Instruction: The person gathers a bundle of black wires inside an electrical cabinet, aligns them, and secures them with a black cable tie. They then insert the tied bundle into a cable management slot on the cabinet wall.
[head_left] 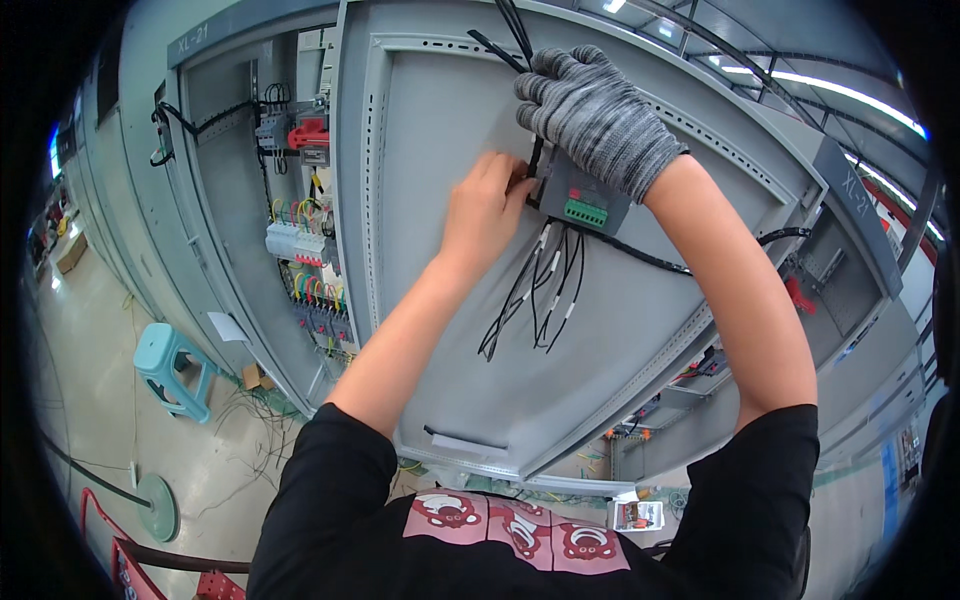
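My left hand [485, 205] is bare, its fingers pinched on a black wire bundle [534, 160] beside a grey module. In a grey knit glove, my right hand [600, 115] closes around the same bundle higher up, and loose black ends [513, 30] stick out above its fingers. The grey module [615, 208], with a green terminal block [586, 212], sits on the inner face of a grey cabinet door [440, 330]. Below the module hang several thin black wires [540, 290] with white markers. A black cable [640, 256] runs from there toward the right edge of the door.
On the left stands an open cabinet [220, 180] with breakers [295, 242], coloured wires and a red switch handle [308, 134]. A blue plastic stool [165, 362] and scattered wire scraps [255, 450] are on the floor. Another cabinet [845, 250] stands at right.
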